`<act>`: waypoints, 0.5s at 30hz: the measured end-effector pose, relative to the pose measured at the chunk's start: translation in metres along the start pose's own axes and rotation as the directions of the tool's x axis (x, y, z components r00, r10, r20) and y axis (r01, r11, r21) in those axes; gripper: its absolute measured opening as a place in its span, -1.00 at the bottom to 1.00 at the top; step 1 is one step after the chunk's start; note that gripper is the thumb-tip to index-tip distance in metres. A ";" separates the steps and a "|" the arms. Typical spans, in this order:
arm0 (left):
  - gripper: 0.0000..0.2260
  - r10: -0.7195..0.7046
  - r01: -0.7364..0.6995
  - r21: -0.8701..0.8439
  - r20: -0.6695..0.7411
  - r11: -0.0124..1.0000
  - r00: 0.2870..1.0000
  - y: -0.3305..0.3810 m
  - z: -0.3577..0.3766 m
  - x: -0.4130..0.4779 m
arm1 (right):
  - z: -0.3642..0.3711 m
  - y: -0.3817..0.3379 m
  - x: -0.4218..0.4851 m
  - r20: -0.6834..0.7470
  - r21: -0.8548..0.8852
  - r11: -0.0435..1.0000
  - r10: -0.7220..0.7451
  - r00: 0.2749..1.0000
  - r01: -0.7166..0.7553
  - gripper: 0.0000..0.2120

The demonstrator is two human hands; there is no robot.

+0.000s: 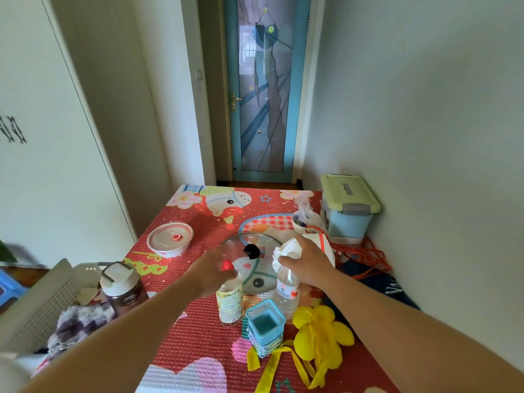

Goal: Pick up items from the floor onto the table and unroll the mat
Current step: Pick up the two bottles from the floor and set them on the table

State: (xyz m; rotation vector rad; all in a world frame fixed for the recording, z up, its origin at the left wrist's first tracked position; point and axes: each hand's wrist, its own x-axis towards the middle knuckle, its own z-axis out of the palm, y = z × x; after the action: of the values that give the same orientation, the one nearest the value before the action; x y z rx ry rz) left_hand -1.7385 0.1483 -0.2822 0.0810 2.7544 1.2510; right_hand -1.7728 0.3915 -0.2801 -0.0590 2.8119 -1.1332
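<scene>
A red cartoon-print mat (pixel 198 336) lies flat, with several items on it. My left hand (pixel 209 269) reaches to the neck of a red-capped bottle with a yellow label (pixel 229 304); its fingers are spread beside the cap and not clearly closed. My right hand (pixel 307 259) hovers palm down over the top of a clear water bottle (pixel 287 293), thumb just above the cap. Behind the bottles lies a glass pot lid (pixel 246 242) with a black knob. A crumpled white bag (pixel 286 249) sits under my right hand's fingers.
Also on the mat: a white lidded bowl (pixel 170 239), a dark jar (pixel 124 290), a blue mesh cup (pixel 265 324), a yellow ribbon flower (pixel 320 333). A green-lidded box (pixel 348 205) and orange cord (pixel 365 256) sit right. A white basket (pixel 42 302) stands left.
</scene>
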 end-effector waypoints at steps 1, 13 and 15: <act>-0.45 0.024 -0.024 0.039 0.009 0.999 1.000 0.005 -0.004 0.000 | -0.004 -0.005 -0.002 -0.001 0.002 1.000 -0.018 1.000 0.018 -0.23; -0.41 0.135 -0.133 0.195 0.004 0.972 0.991 0.082 -0.068 -0.058 | -0.060 -0.089 -0.081 -0.064 -0.238 0.939 -0.269 0.961 0.247 -0.33; -0.38 0.139 -0.131 0.227 -0.022 0.965 0.990 0.091 -0.075 -0.075 | -0.064 -0.097 -0.093 -0.076 -0.249 0.930 -0.296 0.952 0.270 -0.32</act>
State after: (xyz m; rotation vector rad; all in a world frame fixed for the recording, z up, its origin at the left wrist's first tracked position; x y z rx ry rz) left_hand -1.6732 0.1447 -0.1590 0.2722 2.9572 0.9694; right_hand -1.6885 0.3730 -0.1586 -0.4500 3.1017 -0.8630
